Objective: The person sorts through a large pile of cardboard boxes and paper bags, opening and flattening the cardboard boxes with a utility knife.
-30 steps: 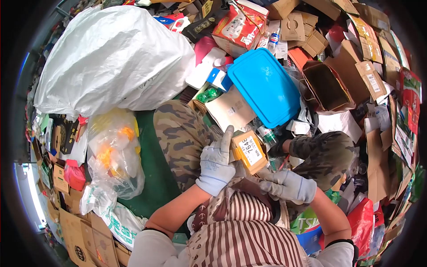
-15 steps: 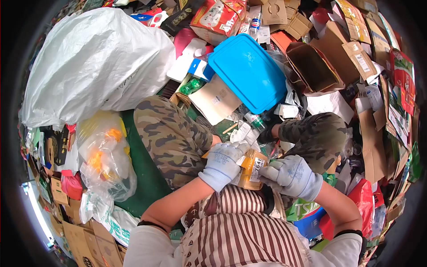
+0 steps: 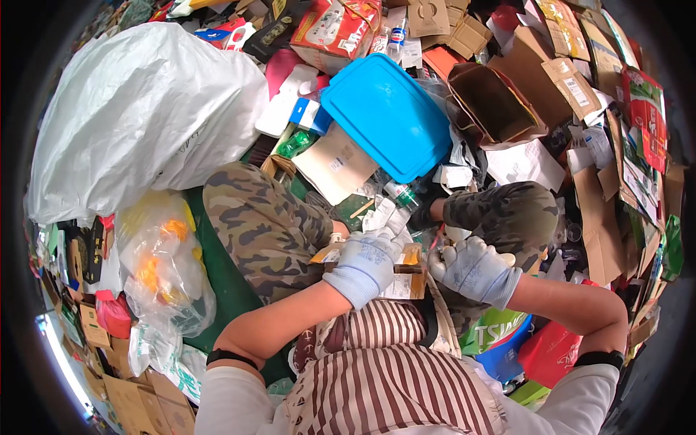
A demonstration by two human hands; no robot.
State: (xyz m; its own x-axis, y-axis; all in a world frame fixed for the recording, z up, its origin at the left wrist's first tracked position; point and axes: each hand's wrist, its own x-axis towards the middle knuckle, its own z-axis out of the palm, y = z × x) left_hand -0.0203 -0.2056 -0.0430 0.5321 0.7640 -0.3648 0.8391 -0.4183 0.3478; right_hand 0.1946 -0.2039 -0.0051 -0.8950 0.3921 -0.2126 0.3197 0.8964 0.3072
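My left hand (image 3: pixel 365 267), in a pale work glove, is closed on a small cardboard box (image 3: pixel 407 283) with yellow tape and a white label, held over my lap. To the right of the box, apart from it, my right hand (image 3: pixel 475 270) has its gloved fingers curled in; whether something small is between them is hidden. Crumpled white paper (image 3: pixel 386 217) lies just beyond my left hand, near a green-labelled bottle (image 3: pixel 401 194).
A blue plastic lid (image 3: pixel 388 116) lies ahead of my knees, with an open cardboard box (image 3: pixel 496 105) to its right. At the left are a big white sack (image 3: pixel 145 116) and a clear plastic bag (image 3: pixel 167 268). Flattened cardboard (image 3: pixel 598 225) is piled at the right.
My right hand has moved away from the box to the right, and its fingers have curled. The box has turned in my left hand. The whole view has shifted slightly.
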